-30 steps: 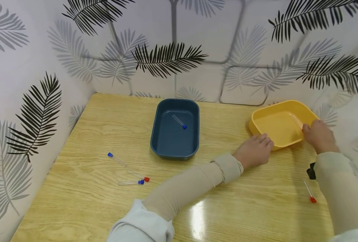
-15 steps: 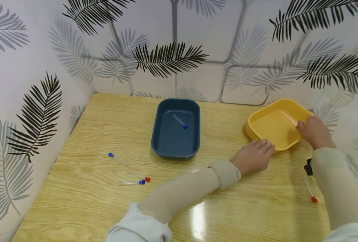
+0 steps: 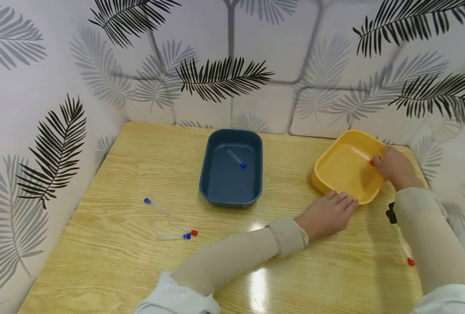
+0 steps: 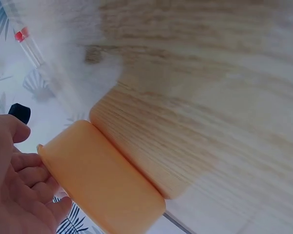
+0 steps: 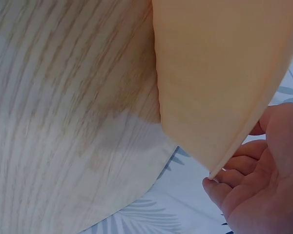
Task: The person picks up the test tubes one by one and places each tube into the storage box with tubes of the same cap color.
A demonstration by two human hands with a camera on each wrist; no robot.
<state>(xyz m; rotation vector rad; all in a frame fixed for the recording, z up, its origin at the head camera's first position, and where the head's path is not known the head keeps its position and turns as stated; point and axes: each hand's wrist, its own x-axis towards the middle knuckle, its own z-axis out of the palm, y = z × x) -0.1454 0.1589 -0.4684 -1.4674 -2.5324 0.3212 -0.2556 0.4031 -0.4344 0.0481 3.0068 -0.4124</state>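
Note:
A yellow tray (image 3: pixel 346 170) stands at the table's back right, turned at an angle. My left hand (image 3: pixel 328 216) has its fingers hooked over the near rim; in the left wrist view, the tray's outer wall (image 4: pixel 100 178) is beside those fingers. On the right rim, my right hand (image 3: pixel 399 168) grips with curled fingers, also seen against the wall (image 5: pixel 215 87) in the right wrist view. Inside the tray lies a clear test tube with a red cap (image 3: pixel 371 162), close to the right thumb; whether they touch I cannot tell.
A dark blue tray (image 3: pixel 231 187) holds one blue-capped tube (image 3: pixel 236 158). Left on the table lie blue-capped tubes (image 3: pixel 173 237) (image 3: pixel 155 206) and a red-capped one (image 3: pixel 193 232). Beside the right forearm are a red-capped tube (image 3: pixel 407 253) and a black object (image 3: pixel 391 213).
The yellow tray has shifted left and turned, with both hands moving along on its rim. The red-capped tube inside has moved left with it. The blue tray stays in place.

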